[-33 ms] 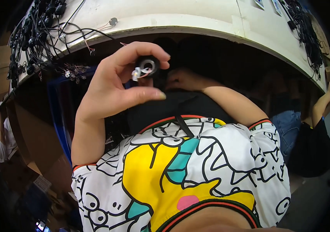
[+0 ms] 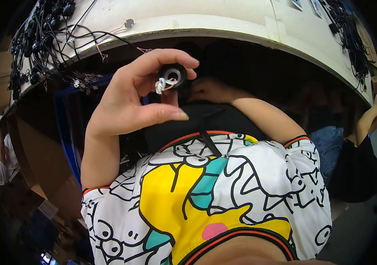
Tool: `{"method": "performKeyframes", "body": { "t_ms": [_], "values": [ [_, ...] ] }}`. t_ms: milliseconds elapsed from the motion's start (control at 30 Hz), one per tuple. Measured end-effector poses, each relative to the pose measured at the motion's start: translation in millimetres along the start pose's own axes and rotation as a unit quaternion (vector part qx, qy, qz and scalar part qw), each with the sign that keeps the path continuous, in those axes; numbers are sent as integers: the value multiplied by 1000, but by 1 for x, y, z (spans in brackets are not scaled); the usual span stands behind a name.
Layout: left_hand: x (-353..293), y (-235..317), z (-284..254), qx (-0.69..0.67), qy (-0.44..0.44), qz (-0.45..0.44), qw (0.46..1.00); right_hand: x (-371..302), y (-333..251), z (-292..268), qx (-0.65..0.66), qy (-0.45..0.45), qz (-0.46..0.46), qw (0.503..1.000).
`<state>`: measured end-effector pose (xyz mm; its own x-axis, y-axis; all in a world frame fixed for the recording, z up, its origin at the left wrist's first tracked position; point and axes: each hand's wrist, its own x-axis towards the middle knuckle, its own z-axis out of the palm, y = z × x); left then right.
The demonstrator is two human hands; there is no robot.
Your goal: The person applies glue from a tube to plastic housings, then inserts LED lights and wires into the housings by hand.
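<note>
Raised over my lap, my left hand holds a black round housing with a ring-shaped opening. Its fingers curl around the far side and behind the part, while the thumb stands apart below it. At the opening hangs a small whitish piece, with thin pinkish and white wires running into the ring. Lower down, in shadow, my right hand rests close to the black cloth on my lap. Its fingers are curled, and whatever they hold is hidden in the dark.
A white table curves across the far side. Black cables with thin wire ends hang over its left edge, and another cable bundle lies at right. A blue bin stands at left. Another person's arm shows at far right.
My left hand has shifted very slightly to the right, with the black housing and the whitish piece moving along. The right hand stays in place.
</note>
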<state>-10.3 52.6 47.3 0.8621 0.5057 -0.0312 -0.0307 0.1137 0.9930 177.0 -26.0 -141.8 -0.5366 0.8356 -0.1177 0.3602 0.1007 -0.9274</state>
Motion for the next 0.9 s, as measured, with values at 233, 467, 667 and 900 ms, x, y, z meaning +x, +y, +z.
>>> {"method": "performKeyframes", "body": {
  "t_ms": [233, 467, 667, 900],
  "values": [
    [-2, -2, 3, -8, -13, -12, 1000, -1, 15, 6, -16, 38, -20, 999],
    [-1, -5, 6, 3, 21, -59, 998, -2, 5, -1, -28, 0, 28, 999],
    [-1, -9, 7, -17, 12, -70, 997, 1, 38, 14, -36, 37, 0, 999],
    [1, -12, 14, -27, 1, -43, 999, 5, 59, 24, 9, 39, 79, 996]
  ]
}}
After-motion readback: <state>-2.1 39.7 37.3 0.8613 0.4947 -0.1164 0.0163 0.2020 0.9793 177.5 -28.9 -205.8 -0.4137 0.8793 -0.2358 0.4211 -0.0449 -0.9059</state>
